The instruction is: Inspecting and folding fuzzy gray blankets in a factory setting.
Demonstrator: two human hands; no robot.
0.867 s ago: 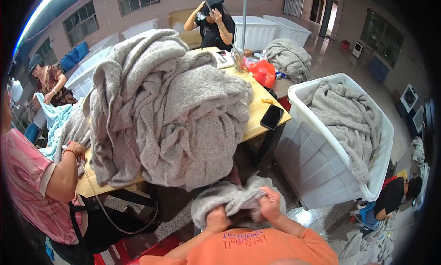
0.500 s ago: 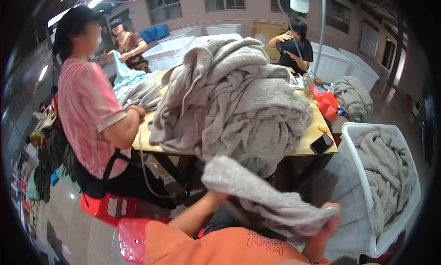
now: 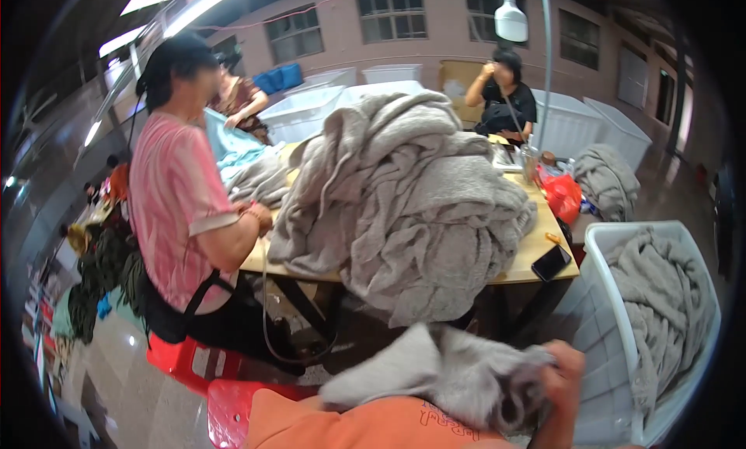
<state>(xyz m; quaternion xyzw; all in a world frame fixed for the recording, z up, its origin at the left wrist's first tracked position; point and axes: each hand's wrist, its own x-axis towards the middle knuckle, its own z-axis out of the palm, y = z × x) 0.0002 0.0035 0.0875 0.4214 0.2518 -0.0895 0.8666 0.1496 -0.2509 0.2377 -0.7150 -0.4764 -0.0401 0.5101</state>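
Note:
A grey knit garment (image 3: pixel 474 375) lies across my lap, its near part bunched up. My right hand (image 3: pixel 563 371) is closed on the garment's right end, at the right of my orange top. The left hand is hidden by the cloth; its fingers do not show. Just beyond, a big heap of grey knit pieces (image 3: pixel 404 208) covers the middle of a wooden table (image 3: pixel 521 274) and hangs over its near edge.
At my right stands a white plastic bin (image 3: pixel 610 293) holding grey knits (image 3: pixel 660 301). A phone (image 3: pixel 551 263) and a red plastic bag (image 3: pixel 561 196) lie on the table's right. A person in a pink shirt (image 3: pixel 175 208) works on the left; two others sit beyond the heap.
The garment has come down toward my lap and folded up; its left end has dropped. My left hand has gone out of sight behind it. The view has shifted slightly.

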